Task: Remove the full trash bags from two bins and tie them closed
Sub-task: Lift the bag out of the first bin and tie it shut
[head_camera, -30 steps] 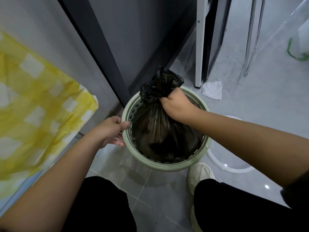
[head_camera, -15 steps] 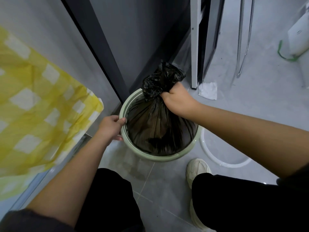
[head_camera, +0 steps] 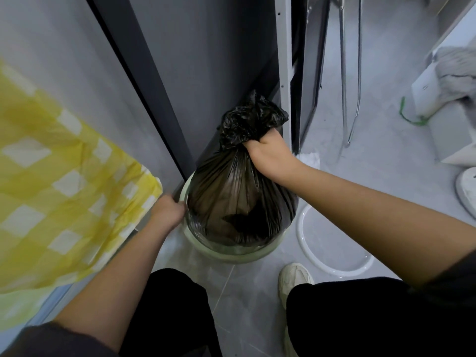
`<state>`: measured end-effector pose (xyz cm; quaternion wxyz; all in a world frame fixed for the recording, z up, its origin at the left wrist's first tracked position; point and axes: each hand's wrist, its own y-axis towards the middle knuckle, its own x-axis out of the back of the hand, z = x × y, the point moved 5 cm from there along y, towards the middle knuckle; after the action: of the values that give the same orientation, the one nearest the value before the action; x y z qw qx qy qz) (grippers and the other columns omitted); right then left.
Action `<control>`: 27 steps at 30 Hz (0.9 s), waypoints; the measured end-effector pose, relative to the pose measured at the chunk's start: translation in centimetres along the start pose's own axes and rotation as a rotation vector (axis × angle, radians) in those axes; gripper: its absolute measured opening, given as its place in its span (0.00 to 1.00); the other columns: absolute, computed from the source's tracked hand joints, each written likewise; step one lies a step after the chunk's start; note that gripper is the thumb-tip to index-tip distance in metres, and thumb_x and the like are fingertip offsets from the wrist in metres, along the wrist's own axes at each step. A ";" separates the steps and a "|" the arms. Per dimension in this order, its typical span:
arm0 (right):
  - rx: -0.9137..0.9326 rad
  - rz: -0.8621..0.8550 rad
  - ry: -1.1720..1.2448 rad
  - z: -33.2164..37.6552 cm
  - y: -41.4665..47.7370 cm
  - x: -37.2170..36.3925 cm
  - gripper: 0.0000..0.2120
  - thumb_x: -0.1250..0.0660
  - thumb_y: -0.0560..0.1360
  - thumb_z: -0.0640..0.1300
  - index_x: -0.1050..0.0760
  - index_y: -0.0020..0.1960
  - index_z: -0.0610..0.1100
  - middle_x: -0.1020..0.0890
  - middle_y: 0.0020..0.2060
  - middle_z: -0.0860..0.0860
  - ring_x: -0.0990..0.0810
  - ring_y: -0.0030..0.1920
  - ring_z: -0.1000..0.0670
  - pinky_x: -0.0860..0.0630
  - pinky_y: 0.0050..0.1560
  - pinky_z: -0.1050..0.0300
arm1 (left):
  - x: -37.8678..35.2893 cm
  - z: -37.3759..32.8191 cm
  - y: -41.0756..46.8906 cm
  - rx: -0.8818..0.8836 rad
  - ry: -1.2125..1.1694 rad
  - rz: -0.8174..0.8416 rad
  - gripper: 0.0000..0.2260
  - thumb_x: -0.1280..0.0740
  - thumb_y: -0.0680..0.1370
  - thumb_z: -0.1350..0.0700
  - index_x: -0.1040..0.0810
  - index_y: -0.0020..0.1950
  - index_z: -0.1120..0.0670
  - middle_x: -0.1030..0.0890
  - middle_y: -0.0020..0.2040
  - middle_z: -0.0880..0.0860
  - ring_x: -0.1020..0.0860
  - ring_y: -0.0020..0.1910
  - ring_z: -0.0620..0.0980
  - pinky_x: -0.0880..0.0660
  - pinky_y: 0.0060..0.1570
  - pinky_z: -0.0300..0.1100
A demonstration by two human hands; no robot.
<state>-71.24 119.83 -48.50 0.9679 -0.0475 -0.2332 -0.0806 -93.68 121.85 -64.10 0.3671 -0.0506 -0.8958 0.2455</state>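
Observation:
A full black trash bag [head_camera: 239,202] rises partly out of a round pale green bin [head_camera: 231,253] on the floor. My right hand [head_camera: 268,155] grips the bag's gathered neck, and the bunched top sticks up above my fist. The bag's stretched body hides most of the bin's inside. My left hand [head_camera: 168,212] holds the bin's left rim, blurred by motion.
A yellow checked cloth [head_camera: 64,191] hangs at the left. A dark grey wall and door frame [head_camera: 144,81] stand right behind the bin. A white ring [head_camera: 309,256] lies on the tiled floor at the right, near my white shoe [head_camera: 293,279]. Metal legs [head_camera: 350,73] stand farther back.
My right hand has pulled the bag upward, so more of it stands above the rim. My left hand stays on the bin's rim.

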 end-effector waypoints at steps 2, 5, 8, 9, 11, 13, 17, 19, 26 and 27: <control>-0.006 -0.018 0.011 0.7 -0.1 0.8 0.13 0.41 0.77 0.36 0.28 0.52 0.25 0.21 0.50 0.31 0.24 0.55 0.36 0.26 0.54 0.45 | 0.9 -2.4 -1.7 -0.147 -0.018 -0.058 0.18 0.41 0.78 0.53 0.29 0.66 0.59 0.25 0.64 0.60 0.26 0.61 0.60 0.29 0.60 0.50; -0.014 -0.036 0.056 1.8 -0.3 2.2 0.14 0.41 0.78 0.37 0.28 0.55 0.26 0.22 0.53 0.32 0.24 0.57 0.39 0.25 0.52 0.55 | 1.6 -5.8 -3.9 -0.358 -0.090 -0.030 0.20 0.46 0.82 0.51 0.35 0.73 0.54 0.32 0.72 0.52 0.34 0.70 0.51 0.38 0.68 0.45; 0.002 -0.054 0.135 3.4 -0.9 3.9 0.12 0.42 0.79 0.37 0.27 0.55 0.29 0.22 0.53 0.37 0.24 0.56 0.47 0.30 0.41 0.77 | 2.2 -8.4 -5.7 -0.513 -0.150 0.024 0.21 0.46 0.82 0.49 0.38 0.74 0.49 0.34 0.73 0.46 0.37 0.72 0.45 0.40 0.71 0.43; 0.005 -0.061 0.155 4.1 -1.2 4.6 0.09 0.42 0.80 0.37 0.26 0.53 0.34 0.21 0.50 0.43 0.23 0.53 0.52 0.32 0.39 0.80 | 2.2 -9.3 -6.2 -0.559 -0.155 0.027 0.20 0.46 0.82 0.49 0.38 0.74 0.49 0.34 0.73 0.45 0.37 0.72 0.44 0.41 0.71 0.43; 0.014 -0.075 0.192 5.2 -1.7 5.9 0.05 0.41 0.80 0.39 0.29 0.49 0.47 0.24 0.45 0.55 0.26 0.48 0.60 0.32 0.40 0.81 | 2.2 -11.1 -7.0 -0.651 -0.157 0.013 0.20 0.45 0.81 0.48 0.37 0.74 0.49 0.33 0.73 0.46 0.36 0.71 0.43 0.41 0.72 0.43; 0.020 -0.130 0.217 5.8 -2.3 7.8 0.06 0.39 0.79 0.40 0.31 0.52 0.51 0.24 0.48 0.55 0.25 0.52 0.57 0.28 0.51 0.71 | 1.8 -13.0 -7.9 -0.733 -0.170 0.011 0.21 0.45 0.81 0.48 0.36 0.74 0.50 0.33 0.73 0.48 0.36 0.71 0.43 0.41 0.72 0.42; -0.009 -0.271 0.211 5.7 -4.0 12.1 0.15 0.37 0.78 0.41 0.30 0.64 0.44 0.22 0.60 0.48 0.25 0.61 0.49 0.29 0.65 0.52 | -0.2 -17.5 -10.2 -0.873 -0.157 0.044 0.22 0.45 0.81 0.47 0.37 0.74 0.51 0.33 0.72 0.49 0.37 0.71 0.43 0.43 0.67 0.35; -0.024 -0.322 0.213 5.3 -5.1 14.1 0.15 0.37 0.78 0.41 0.29 0.64 0.43 0.22 0.58 0.49 0.24 0.60 0.49 0.28 0.63 0.55 | -1.8 -19.6 -11.7 -0.944 -0.162 0.082 0.22 0.45 0.81 0.47 0.36 0.73 0.52 0.33 0.72 0.49 0.36 0.69 0.41 0.43 0.66 0.35; -0.089 -0.537 0.228 1.6 -9.3 20.9 0.07 0.38 0.78 0.41 0.31 0.52 0.52 0.23 0.48 0.56 0.24 0.50 0.57 0.26 0.50 0.69 | -10.0 -24.8 -16.0 -1.094 -0.170 0.249 0.25 0.47 0.78 0.42 0.36 0.73 0.52 0.31 0.69 0.48 0.34 0.69 0.44 0.39 0.68 0.40; -0.108 -0.565 0.223 0.4 -9.7 21.7 0.07 0.38 0.78 0.40 0.31 0.51 0.52 0.23 0.50 0.55 0.23 0.53 0.55 0.26 0.55 0.64 | -11.5 -25.1 -16.3 -1.105 -0.159 0.267 0.25 0.47 0.78 0.42 0.36 0.73 0.52 0.31 0.69 0.48 0.35 0.69 0.44 0.39 0.68 0.40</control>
<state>-54.09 107.44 -37.65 0.9228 -0.0229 -0.1251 -0.3637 -66.76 114.59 -48.36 0.1835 -0.3291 -0.9017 -0.2119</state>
